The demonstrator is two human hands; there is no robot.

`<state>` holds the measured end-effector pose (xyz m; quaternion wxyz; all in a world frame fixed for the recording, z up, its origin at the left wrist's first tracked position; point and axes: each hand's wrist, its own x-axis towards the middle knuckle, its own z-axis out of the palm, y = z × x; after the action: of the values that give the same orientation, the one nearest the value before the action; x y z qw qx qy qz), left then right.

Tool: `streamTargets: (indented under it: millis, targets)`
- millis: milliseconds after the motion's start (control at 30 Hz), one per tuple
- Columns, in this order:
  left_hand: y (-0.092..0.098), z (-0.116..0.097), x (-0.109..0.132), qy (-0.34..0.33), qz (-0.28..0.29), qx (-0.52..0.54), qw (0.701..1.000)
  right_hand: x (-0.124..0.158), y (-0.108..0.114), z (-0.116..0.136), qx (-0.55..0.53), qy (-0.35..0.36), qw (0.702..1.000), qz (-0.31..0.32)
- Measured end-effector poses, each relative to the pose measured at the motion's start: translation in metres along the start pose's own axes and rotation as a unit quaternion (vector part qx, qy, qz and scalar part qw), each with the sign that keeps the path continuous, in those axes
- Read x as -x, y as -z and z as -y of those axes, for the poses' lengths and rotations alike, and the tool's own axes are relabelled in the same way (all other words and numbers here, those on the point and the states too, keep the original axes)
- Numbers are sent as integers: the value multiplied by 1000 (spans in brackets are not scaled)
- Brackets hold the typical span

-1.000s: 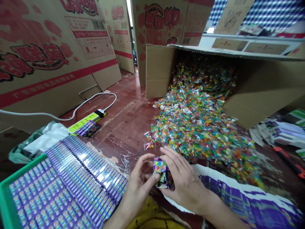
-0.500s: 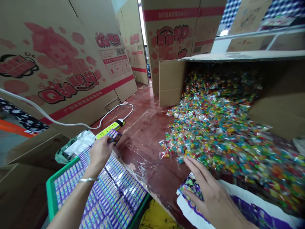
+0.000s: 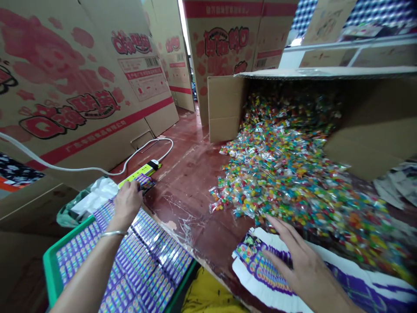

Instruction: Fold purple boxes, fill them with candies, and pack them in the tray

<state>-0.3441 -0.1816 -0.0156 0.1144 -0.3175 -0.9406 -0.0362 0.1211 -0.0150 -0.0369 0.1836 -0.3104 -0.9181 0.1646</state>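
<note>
My left hand [image 3: 128, 202], with a silver bangle on its wrist, is closed round a small purple candy box [image 3: 145, 182] at the far corner of the green tray [image 3: 49, 274]. Rows of purple candy boxes [image 3: 140, 256] fill that tray; whether the held piece is one box or several I cannot tell. On the right, my right hand [image 3: 302, 261] has its fingers spread over a fanned stack of flattened purple-and-white cartons [image 3: 260, 265]. Its fingers partly cover the stack, and touching is hard to judge. Beyond its fingertips lies a heap of small clear candy packets [image 3: 276, 174].
A tipped cardboard box [image 3: 374, 134] spills the packets onto the red-brown table [image 3: 185, 174]. Large printed cartons [image 3: 81, 87] stand behind. A yellow power strip [image 3: 140, 171] with a white cable lies beyond the tray, near a green bag [image 3: 70, 208].
The view has shifted right, so most things sit further left. My right hand has lifted and opened off the cartons, showing more of the stack. My left hand still holds the box.
</note>
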Motion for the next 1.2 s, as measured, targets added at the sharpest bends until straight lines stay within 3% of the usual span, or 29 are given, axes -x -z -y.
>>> streamTargets:
  millis: [100, 200, 233, 333, 433, 500, 633, 767, 833, 867, 1000, 1067, 1133, 1200]
  targets:
    - [2, -24, 21, -24, -16, 44, 999, -2, 9, -5, -16, -29, 999, 0]
    - [-1, -74, 76, -102, 18, 120, 987, -12, 13, -4, -17, -52, 998, 13]
    - [-1, -94, 100, -147, 42, 155, 976, -16, 12, -2, -10, -56, 998, 23]
    - [-1, -153, 169, -300, 141, 297, 896, -28, 5, 6, 27, -55, 996, 57]
    - [0, -190, 204, -308, 169, 285, 892, -36, -7, 15, 61, -50, 993, 82]
    - [-1, -198, 209, -290, 178, 264, 902, -39, -14, 18, 69, -43, 993, 88]
    - [-3, -194, 207, -267, 194, 279, 902, -44, -20, 19, 5, -59, 996, 60]
    - [6, -192, 205, -235, 204, 418, 854, -48, -9, 21, -166, -112, 979, 38]
    - [15, -192, 199, -195, 254, 526, 788, -48, 2, 26, -244, -103, 963, 47]
    - [19, -193, 194, -168, 300, 579, 739, -48, 7, 30, -275, -90, 956, 53]
    - [29, -191, 179, -51, 509, 707, 489, -46, 23, 45, -331, -43, 941, 56]
    - [30, -189, 177, -8, 568, 728, 385, -42, 27, 50, -311, -13, 950, 27]
    - [32, -187, 177, 10, 589, 745, 314, -36, 29, 51, -255, 33, 966, -38]
    - [34, -187, 178, 13, 578, 766, 282, -27, 30, 50, -184, 70, 975, -102]
